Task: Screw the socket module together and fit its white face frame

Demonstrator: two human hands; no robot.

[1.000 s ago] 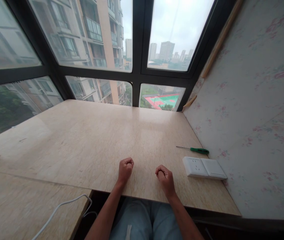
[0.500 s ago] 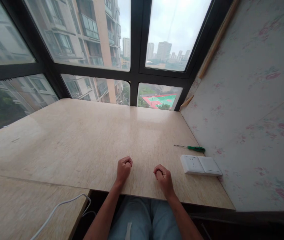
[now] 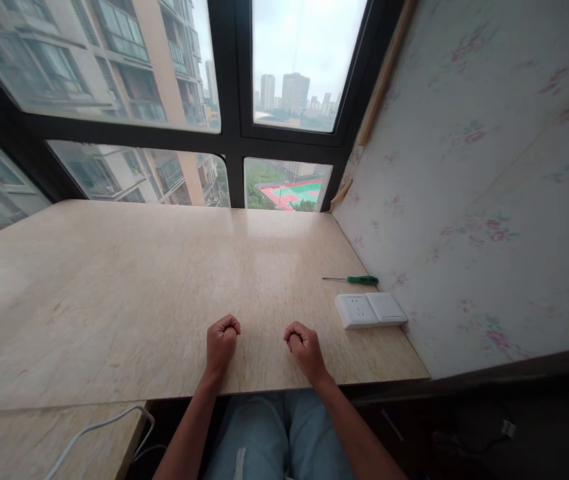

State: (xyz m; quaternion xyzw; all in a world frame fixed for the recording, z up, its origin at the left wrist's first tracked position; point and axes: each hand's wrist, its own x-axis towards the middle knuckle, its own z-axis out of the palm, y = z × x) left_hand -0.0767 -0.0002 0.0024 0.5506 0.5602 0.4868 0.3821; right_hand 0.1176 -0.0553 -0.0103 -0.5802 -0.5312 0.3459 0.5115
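My left hand (image 3: 221, 343) rests as a closed fist on the beige marble-look tabletop (image 3: 139, 287) near its front edge. My right hand (image 3: 304, 347) is a closed fist beside it, a short gap between the two. Nothing shows in either fist. To the right of my right hand lies a white wall socket and switch panel (image 3: 370, 310), flat on the table. Just behind it a green-handled screwdriver (image 3: 353, 280) lies with its shaft pointing left.
A floral-papered wall (image 3: 464, 200) bounds the table on the right. Dark-framed windows (image 3: 234, 143) run along the back and left. A white cable (image 3: 99, 430) loops at the lower left over a second, lower surface. My knees in light jeans (image 3: 264, 440) sit under the table edge.
The view has swung right and tilted down, so everything shifts left in the picture. Both fists stay closed in the same place on the table.
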